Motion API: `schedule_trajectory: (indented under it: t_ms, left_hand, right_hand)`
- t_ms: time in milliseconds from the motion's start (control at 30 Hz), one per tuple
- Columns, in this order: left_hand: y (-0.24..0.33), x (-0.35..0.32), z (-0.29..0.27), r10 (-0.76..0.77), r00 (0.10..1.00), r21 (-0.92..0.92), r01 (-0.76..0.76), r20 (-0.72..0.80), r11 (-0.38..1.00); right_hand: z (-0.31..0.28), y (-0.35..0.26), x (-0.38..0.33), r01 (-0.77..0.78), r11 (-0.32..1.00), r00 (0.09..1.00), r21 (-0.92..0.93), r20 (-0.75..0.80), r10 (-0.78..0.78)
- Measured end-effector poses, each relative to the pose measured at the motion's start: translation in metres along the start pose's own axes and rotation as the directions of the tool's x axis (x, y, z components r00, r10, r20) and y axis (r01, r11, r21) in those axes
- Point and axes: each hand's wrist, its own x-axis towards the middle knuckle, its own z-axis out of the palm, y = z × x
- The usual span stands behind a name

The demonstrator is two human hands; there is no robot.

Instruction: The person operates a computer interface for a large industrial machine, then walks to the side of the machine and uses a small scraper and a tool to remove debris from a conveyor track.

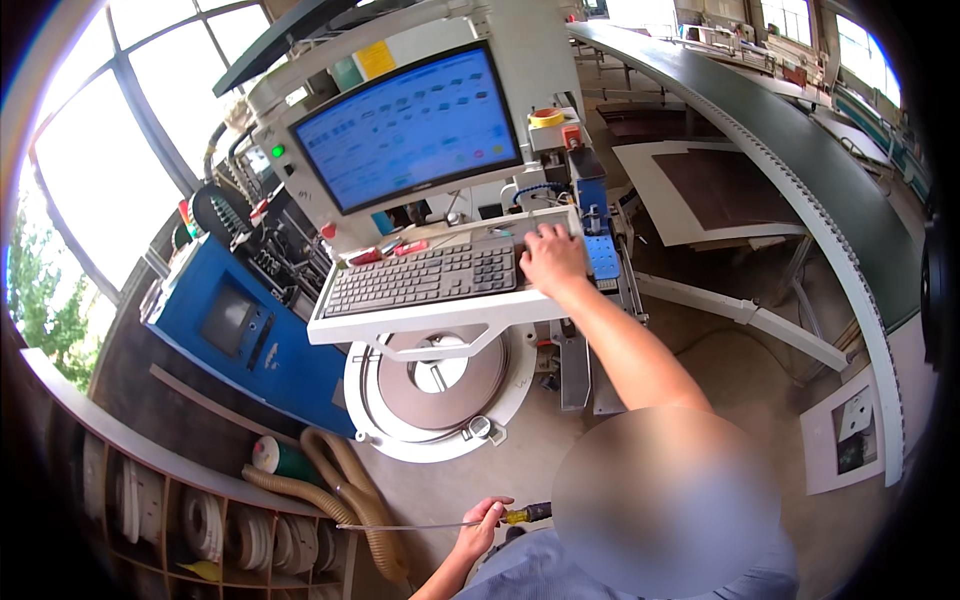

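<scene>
Presently catalogued, largest first:
Machine cabinet (215, 325): blue, at left, below and beside the monitor.
Monitor (410, 125): lit blue screen, tilted, mounted above the keyboard shelf.
Reel disc (440, 385): round white-rimmed disc under the shelf.
Keyboard shelf (430, 318): white tray carrying the keyboard.
Keyboard (420, 278): grey, lying flat on the shelf.
Hose (345, 500): tan ribbed, curling on the floor near the lower hand.
Right hand (552, 258): palm down, fingers loosely spread, resting at the keyboard's right end; holds nothing.
Left hand (482, 528): fist closed around a screwdriver.
Screwdriver (455, 522): yellow-and-black handle, long thin shaft pointing left, low in view.
</scene>
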Motion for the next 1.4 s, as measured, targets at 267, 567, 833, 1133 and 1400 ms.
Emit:
schedule_trajectory:
  t_ms: [267,567,833,1133,1400]
  left_hand:
    - [-0.048,-0.030,-0.082,0.082,0.995,0.038,-0.080,-0.052,0.996]
    - [-0.122,-0.047,-0.168,0.047,0.999,0.038,-0.047,0.000,0.998]
    - [-0.248,-0.050,-0.131,-0.018,0.911,0.403,-0.164,0.411,0.900]
    - [-0.350,0.034,0.012,-0.383,0.529,0.613,-0.374,0.757,0.696]
    - [-0.139,0.037,0.191,-0.770,0.421,0.682,0.374,0.479,0.628]
  right_hand:
    - [0.007,0.005,0.004,0.032,0.996,0.998,-0.087,-0.052,-0.036]
    - [0.004,-0.003,0.001,0.061,0.953,0.997,-0.296,-0.026,-0.072]
    - [-0.037,-0.047,-0.139,0.282,0.948,0.873,0.151,-0.449,-0.188]
    - [0.163,0.190,-0.849,-0.637,0.769,0.350,0.056,0.910,0.224]
    - [-0.076,0.211,-0.800,-0.996,0.077,0.077,0.039,0.802,0.593]
